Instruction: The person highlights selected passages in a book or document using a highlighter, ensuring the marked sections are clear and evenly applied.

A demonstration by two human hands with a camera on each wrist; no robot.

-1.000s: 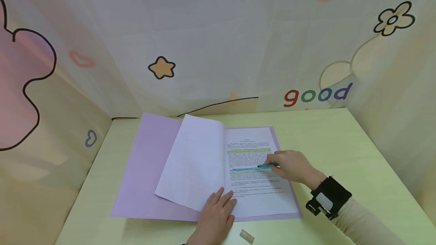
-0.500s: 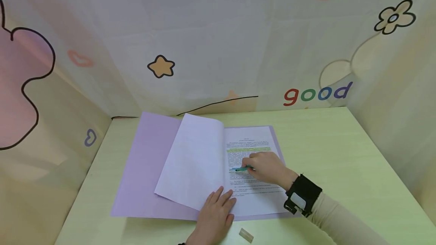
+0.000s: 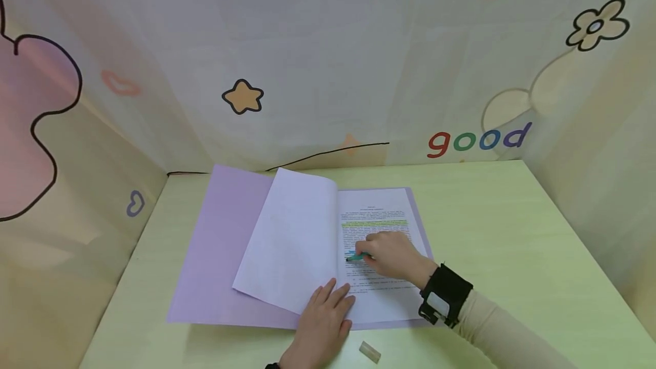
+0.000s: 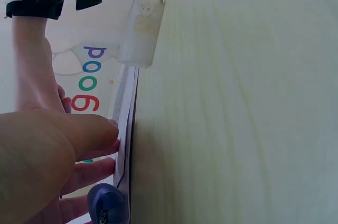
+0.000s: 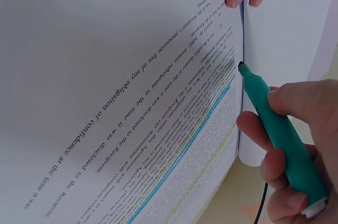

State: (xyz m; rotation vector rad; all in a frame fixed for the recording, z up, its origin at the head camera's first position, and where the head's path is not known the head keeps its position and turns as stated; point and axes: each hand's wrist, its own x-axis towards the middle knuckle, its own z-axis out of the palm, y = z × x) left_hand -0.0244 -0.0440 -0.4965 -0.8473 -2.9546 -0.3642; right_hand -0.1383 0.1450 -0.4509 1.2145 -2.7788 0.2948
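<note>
My right hand pinches a teal highlighter between thumb and fingers. Its dark tip is by the left margin of a printed page, just below a blue highlighted line. Higher on that page runs a yellow-green highlighted band. My left hand rests with its fingers spread on the lower edge of the pages, near the fold. A turned-over white sheet lies to the left of the fold. Whether the tip touches the paper I cannot tell.
Under the pages lies an open purple folder. A small translucent cylinder sits on the pale green table, right of my left hand. Behind the table hangs a printed curtain.
My right hand has swept left across the page with the highlighter, then shifted slightly lower toward the margin. My left hand has stayed on the pages.
</note>
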